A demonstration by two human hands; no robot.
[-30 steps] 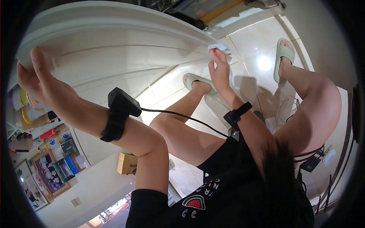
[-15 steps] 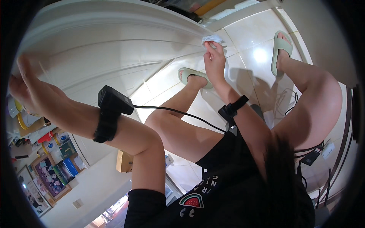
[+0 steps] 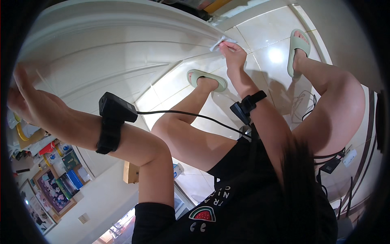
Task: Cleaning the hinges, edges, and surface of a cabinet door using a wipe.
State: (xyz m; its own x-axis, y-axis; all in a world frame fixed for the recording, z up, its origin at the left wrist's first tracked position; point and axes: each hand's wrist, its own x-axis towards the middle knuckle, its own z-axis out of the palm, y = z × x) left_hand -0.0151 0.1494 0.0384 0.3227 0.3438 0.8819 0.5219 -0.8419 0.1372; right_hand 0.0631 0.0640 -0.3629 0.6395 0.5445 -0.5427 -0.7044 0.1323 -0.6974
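Note:
A white panelled door stretches across the upper left. My right hand pinches a crumpled white wipe at the door's far right edge, where the panel moulding ends. Whether the wipe is cloth or paper, I cannot tell. At the far left, my left hand is raised by the door's other end, thumb apart from the fingers. Its fingertips run into the dark rim of the picture, so any contact there is hard to make out.
My feet in pale green slippers stand on glossy floor tiles. A black cable runs from the device on my left forearm. Shelves with books and framed pictures are at lower left, near a brown box.
My right hand has shifted slightly, its wrist turning, and the wipe now lies flatter along the door's edge. My left hand has barely moved.

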